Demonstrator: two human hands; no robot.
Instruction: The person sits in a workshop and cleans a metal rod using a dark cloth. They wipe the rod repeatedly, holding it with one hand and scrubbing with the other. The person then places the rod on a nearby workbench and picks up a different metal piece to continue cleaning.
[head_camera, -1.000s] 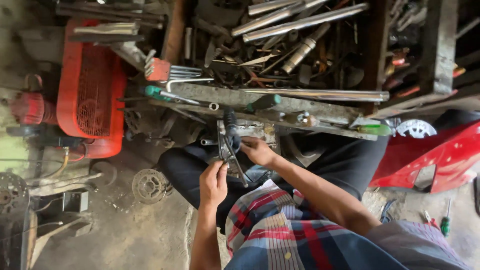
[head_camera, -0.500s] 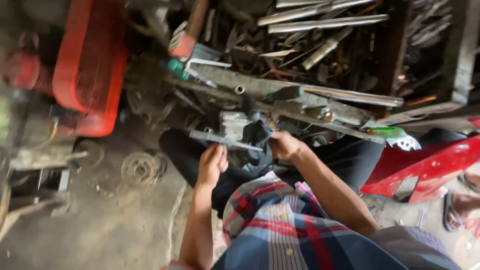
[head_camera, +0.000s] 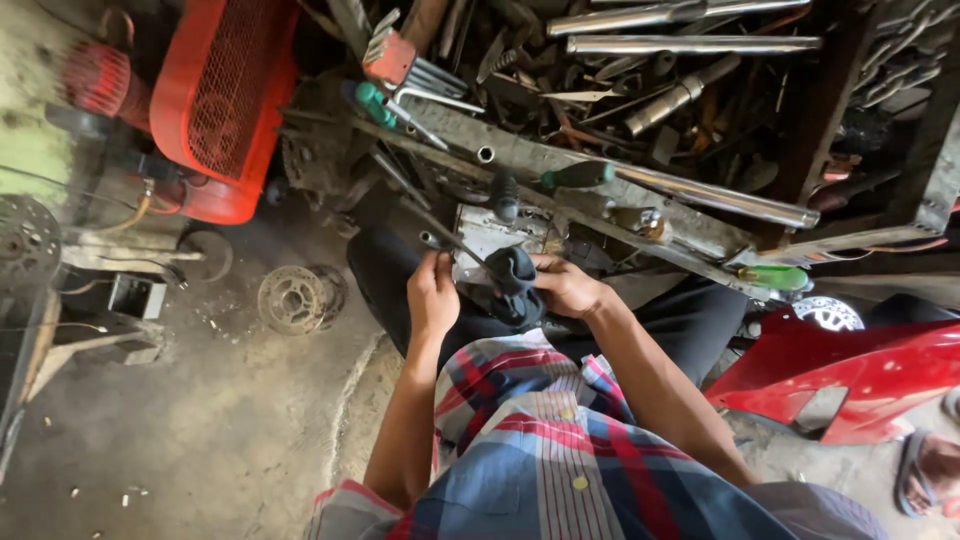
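Left hand (head_camera: 432, 295): fingers pinched on the near end of a thin metal rod (head_camera: 455, 245), which slants up and away to the left. Right hand (head_camera: 566, 285): fingers clenched around a black rubber boot (head_camera: 514, 283), bunched at the rod's near end, held above the lap just before the surface (head_camera: 560, 160).

Handling, as judged: rod stiff, light, probably greasy; best gripped near its end. Boot soft, pliable, prone to slip; best taken around its thick collar.

Just behind: pale metal housing (head_camera: 492, 232). On the surface: green-handled screwdriver (head_camera: 575, 177), chrome tube (head_camera: 720, 197), red hex-key set (head_camera: 392, 58). Left: red compressor (head_camera: 220, 100); sprocket (head_camera: 292, 298) on the floor. Right: red fairing panel (head_camera: 860, 370).
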